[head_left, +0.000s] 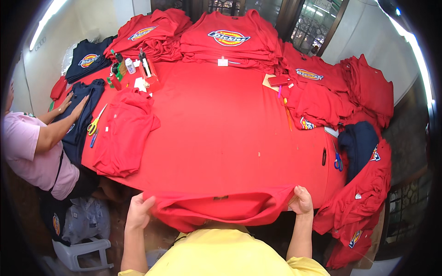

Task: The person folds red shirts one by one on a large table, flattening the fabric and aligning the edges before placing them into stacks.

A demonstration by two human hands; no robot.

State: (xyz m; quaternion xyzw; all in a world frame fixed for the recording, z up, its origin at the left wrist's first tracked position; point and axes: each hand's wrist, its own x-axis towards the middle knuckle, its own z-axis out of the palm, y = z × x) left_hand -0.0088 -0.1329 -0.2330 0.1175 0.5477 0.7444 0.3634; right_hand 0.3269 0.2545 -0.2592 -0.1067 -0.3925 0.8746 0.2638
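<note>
A red shirt (230,209) is stretched between my two hands at the table's near edge, its wide opening toward me with a small dark label at the back. At its left end my left hand (140,209) is closed on the cloth. Its right end is pinched in my right hand (301,200). The shirt's lower part is hidden behind my body. Ahead of it spreads the table (207,133), covered in red cloth. Right of the middle lie dark thread snips (324,156) and blue-handled scissors (338,162).
Stacks of red shirts (230,39) line the far side, with more red shirts (354,202) hanging off the right edge. On the left are a folded red shirt (124,135), yellow-handled scissors (94,124) and a red box (149,76). A co-worker (41,142) presses a navy shirt (76,115).
</note>
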